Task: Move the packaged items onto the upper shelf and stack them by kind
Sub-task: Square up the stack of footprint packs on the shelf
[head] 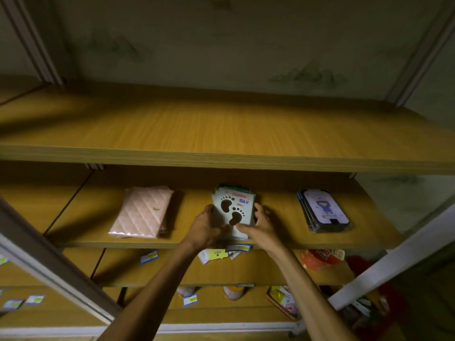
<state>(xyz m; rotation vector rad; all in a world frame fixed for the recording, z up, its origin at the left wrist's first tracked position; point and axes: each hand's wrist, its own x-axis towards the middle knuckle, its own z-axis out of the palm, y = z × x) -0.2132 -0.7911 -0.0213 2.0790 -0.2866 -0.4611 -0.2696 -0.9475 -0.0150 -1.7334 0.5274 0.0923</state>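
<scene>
Your left hand grips the near-left edge of the footprint packet stack, fingers curled round its side and the thumb on the top card. That stack sits in the middle of the lower shelf, its long axis running near to far and tilted a little to the left, with its near end overhanging the shelf's front lip. Your right hand grips the opposite, near-right edge in the same way, so the stack lies squarely between your two hands, neither one nearer than the other.

The upper shelf lies straight above and farther back, so I judge the lift should go toward you first to clear its front edge, then up and away.

To the left the pink quilted packets lie well apart; to the right the dark phone-case packets do too.
</scene>
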